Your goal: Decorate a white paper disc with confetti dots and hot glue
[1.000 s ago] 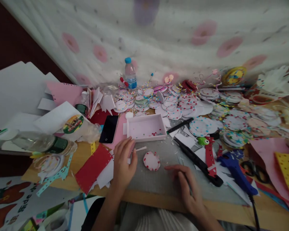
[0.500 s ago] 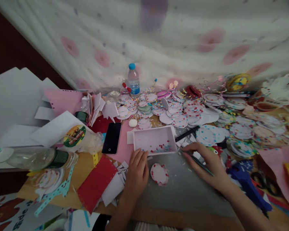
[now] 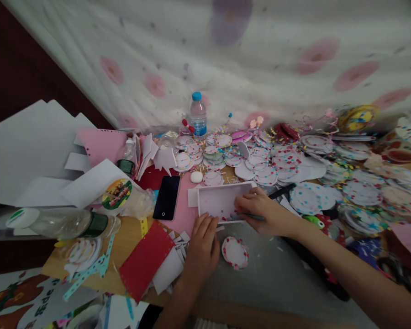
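Observation:
A shallow white box (image 3: 212,194) lies on the work surface, with small coloured beads (image 3: 224,218) inside along its front side. My left hand (image 3: 202,242) grips the box's front wall near the left corner, its fingertips hooked over the rim. Reaching into the right end of the box is my right hand (image 3: 260,211), closed around thin dark tweezers (image 3: 255,216). The tweezers' tips are hidden by the fingers, so I cannot see whether they pinch a bead. In front of the box lies a round white card piece (image 3: 235,252) edged with red beads.
Many beaded round pieces (image 3: 256,162) are heaped behind the box. A phone (image 3: 166,197), a water bottle (image 3: 198,114) and a white oval case (image 3: 196,177) stand nearby. Red card (image 3: 146,260) and a lying bottle (image 3: 65,224) are at left, scissors (image 3: 399,274) at right.
My right hand has moved left with the tweezers, from beside the box's right end into the box. My left hand stays at the front wall. The view has shifted slightly.

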`<state>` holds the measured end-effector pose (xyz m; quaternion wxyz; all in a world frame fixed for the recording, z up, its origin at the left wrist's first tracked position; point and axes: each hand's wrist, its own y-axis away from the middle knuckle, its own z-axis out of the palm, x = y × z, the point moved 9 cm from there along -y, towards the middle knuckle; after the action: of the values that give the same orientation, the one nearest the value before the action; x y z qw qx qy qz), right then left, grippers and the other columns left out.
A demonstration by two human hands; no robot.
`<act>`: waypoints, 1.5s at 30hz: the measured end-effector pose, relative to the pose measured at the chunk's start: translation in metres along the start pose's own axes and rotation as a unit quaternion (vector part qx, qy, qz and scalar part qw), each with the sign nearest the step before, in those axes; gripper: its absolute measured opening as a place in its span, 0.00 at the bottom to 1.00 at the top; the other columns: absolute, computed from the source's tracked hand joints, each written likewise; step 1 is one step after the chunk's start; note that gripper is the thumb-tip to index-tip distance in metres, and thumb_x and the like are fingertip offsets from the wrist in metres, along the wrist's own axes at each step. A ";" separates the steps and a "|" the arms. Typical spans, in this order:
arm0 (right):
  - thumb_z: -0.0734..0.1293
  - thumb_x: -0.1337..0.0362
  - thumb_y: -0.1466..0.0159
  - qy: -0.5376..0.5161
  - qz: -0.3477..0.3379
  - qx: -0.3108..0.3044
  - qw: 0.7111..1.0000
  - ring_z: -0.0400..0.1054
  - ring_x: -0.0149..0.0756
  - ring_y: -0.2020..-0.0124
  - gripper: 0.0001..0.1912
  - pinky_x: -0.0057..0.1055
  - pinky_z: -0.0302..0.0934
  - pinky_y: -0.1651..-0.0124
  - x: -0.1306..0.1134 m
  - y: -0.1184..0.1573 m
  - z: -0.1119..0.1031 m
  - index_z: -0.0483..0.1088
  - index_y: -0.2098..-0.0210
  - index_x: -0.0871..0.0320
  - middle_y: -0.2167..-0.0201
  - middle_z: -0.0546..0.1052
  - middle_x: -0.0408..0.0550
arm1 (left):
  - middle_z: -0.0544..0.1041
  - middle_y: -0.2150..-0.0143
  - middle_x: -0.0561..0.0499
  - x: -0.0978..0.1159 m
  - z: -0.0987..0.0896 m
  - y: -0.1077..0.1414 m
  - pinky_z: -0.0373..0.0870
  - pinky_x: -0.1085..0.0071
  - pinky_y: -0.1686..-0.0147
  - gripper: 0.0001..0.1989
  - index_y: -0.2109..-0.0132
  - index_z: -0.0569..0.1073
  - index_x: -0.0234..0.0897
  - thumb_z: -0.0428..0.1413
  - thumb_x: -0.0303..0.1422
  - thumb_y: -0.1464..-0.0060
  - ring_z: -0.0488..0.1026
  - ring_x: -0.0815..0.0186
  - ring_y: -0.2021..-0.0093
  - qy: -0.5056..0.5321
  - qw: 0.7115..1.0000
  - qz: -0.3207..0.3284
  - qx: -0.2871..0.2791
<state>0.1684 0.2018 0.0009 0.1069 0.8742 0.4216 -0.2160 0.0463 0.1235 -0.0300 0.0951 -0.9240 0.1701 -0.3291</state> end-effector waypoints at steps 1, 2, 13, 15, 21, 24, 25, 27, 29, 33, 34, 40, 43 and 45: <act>0.60 0.73 0.42 -0.006 -0.002 -0.002 1.000 0.66 0.36 0.68 0.06 0.37 0.48 0.56 0.001 -0.002 0.002 0.61 0.67 0.56 0.72 0.72 0.44 | 0.68 0.43 0.39 0.000 0.000 0.000 0.63 0.49 0.40 0.26 0.38 0.60 0.35 0.45 0.19 0.43 0.60 0.55 0.36 0.001 1.000 0.000 0.000; 0.60 0.74 0.42 -0.012 -0.004 0.000 1.000 0.66 0.36 0.68 0.06 0.37 0.48 0.56 0.001 -0.004 0.003 0.61 0.68 0.56 0.73 0.72 0.44 | 0.69 0.43 0.39 0.000 0.000 0.000 0.63 0.50 0.40 0.26 0.38 0.60 0.34 0.45 0.19 0.43 0.60 0.55 0.36 0.002 1.000 0.000 0.001; 0.59 0.74 0.41 0.003 0.002 0.026 1.000 0.64 0.35 0.70 0.06 0.37 0.48 0.57 0.006 -0.010 0.005 0.60 0.69 0.56 0.74 0.70 0.44 | 0.69 0.43 0.39 -0.002 -0.002 -0.002 0.64 0.50 0.40 0.26 0.38 0.61 0.34 0.46 0.20 0.43 0.61 0.55 0.37 0.004 1.000 0.004 0.002; 0.59 0.74 0.41 -0.017 0.004 0.034 0.999 0.64 0.35 0.69 0.06 0.37 0.48 0.56 0.007 -0.008 0.001 0.59 0.69 0.56 0.73 0.70 0.43 | 0.69 0.43 0.39 -0.002 -0.002 -0.002 0.64 0.50 0.41 0.25 0.38 0.60 0.34 0.46 0.20 0.43 0.61 0.55 0.37 0.004 1.000 0.004 0.003; 0.60 0.72 0.40 -0.086 0.022 0.116 0.989 0.63 0.35 0.67 0.05 0.36 0.53 0.56 -0.003 0.011 -0.034 0.60 0.67 0.55 0.71 0.69 0.43 | 0.70 0.44 0.40 0.001 -0.009 -0.005 0.64 0.49 0.42 0.23 0.39 0.62 0.35 0.48 0.23 0.42 0.63 0.55 0.39 -0.011 1.000 0.007 0.001; 0.60 0.71 0.39 -0.095 0.030 0.144 0.985 0.63 0.35 0.66 0.05 0.35 0.53 0.58 -0.010 0.021 -0.045 0.60 0.66 0.54 0.70 0.70 0.43 | 0.70 0.44 0.39 0.006 -0.015 -0.010 0.64 0.48 0.42 0.22 0.40 0.63 0.35 0.50 0.25 0.42 0.64 0.54 0.41 -0.022 1.000 0.008 0.016; 0.60 0.71 0.39 -0.090 0.030 0.145 0.985 0.63 0.35 0.66 0.05 0.35 0.53 0.58 -0.010 0.023 -0.045 0.60 0.66 0.54 0.70 0.70 0.43 | 0.70 0.44 0.39 0.007 -0.018 -0.012 0.63 0.48 0.42 0.22 0.41 0.64 0.35 0.50 0.25 0.42 0.64 0.54 0.41 -0.026 0.999 0.009 0.026; 0.60 0.72 0.40 -0.071 0.028 0.133 0.988 0.63 0.34 0.68 0.06 0.35 0.52 0.57 -0.009 0.020 -0.039 0.59 0.67 0.55 0.71 0.69 0.43 | 0.71 0.45 0.40 0.013 -0.022 -0.014 0.62 0.47 0.42 0.20 0.42 0.65 0.35 0.50 0.24 0.43 0.65 0.55 0.42 -0.033 0.998 0.016 0.046; 0.60 0.73 0.42 -0.056 0.023 0.100 0.993 0.63 0.33 0.69 0.06 0.35 0.52 0.57 -0.005 0.011 -0.028 0.59 0.69 0.55 0.73 0.69 0.42 | 0.72 0.47 0.41 0.020 -0.026 -0.015 0.60 0.47 0.41 0.19 0.44 0.65 0.36 0.50 0.23 0.43 0.66 0.56 0.43 -0.035 0.997 0.029 0.064; 0.60 0.74 0.44 -0.048 0.005 0.040 0.998 0.63 0.33 0.70 0.07 0.34 0.52 0.58 0.004 -0.009 -0.005 0.59 0.70 0.56 0.74 0.70 0.42 | 0.71 0.47 0.43 0.033 -0.041 -0.005 0.61 0.51 0.42 0.19 0.45 0.67 0.38 0.49 0.22 0.43 0.66 0.58 0.44 -0.011 0.995 0.023 0.097; 0.60 0.74 0.45 -0.048 0.005 0.036 0.998 0.63 0.33 0.70 0.07 0.34 0.52 0.59 0.005 -0.013 -0.001 0.59 0.71 0.56 0.74 0.70 0.42 | 0.71 0.47 0.43 0.035 -0.046 0.000 0.63 0.53 0.42 0.19 0.45 0.67 0.39 0.49 0.22 0.43 0.66 0.58 0.44 -0.002 0.995 0.013 0.103; 0.60 0.75 0.47 -0.056 0.022 0.049 0.997 0.62 0.33 0.72 0.07 0.35 0.52 0.60 0.012 -0.017 0.005 0.60 0.72 0.57 0.76 0.70 0.42 | 0.74 0.61 0.47 0.035 -0.068 0.034 0.71 0.70 0.61 0.14 0.51 0.71 0.39 0.49 0.22 0.41 0.72 0.65 0.60 0.069 0.988 -0.053 0.130; 0.60 0.74 0.45 -0.071 0.027 0.075 0.994 0.62 0.33 0.71 0.07 0.33 0.53 0.61 0.010 -0.008 -0.007 0.59 0.71 0.56 0.75 0.69 0.41 | 0.74 0.68 0.49 0.032 -0.068 0.045 0.69 0.74 0.69 0.11 0.55 0.73 0.38 0.49 0.25 0.41 0.71 0.67 0.69 0.102 0.984 -0.082 0.119; 0.60 0.72 0.42 -0.104 0.036 0.106 0.988 0.62 0.32 0.70 0.06 0.32 0.54 0.61 0.006 0.002 -0.021 0.59 0.70 0.55 0.74 0.68 0.41 | 0.73 0.71 0.51 0.029 -0.065 0.046 0.66 0.75 0.73 0.08 0.59 0.74 0.37 0.49 0.27 0.40 0.70 0.68 0.73 0.129 0.980 -0.111 0.102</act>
<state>0.1792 0.2124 0.0172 0.0644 0.8678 0.3511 -0.3456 0.0138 0.0656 0.0235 0.1293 -0.8724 0.0424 -0.4695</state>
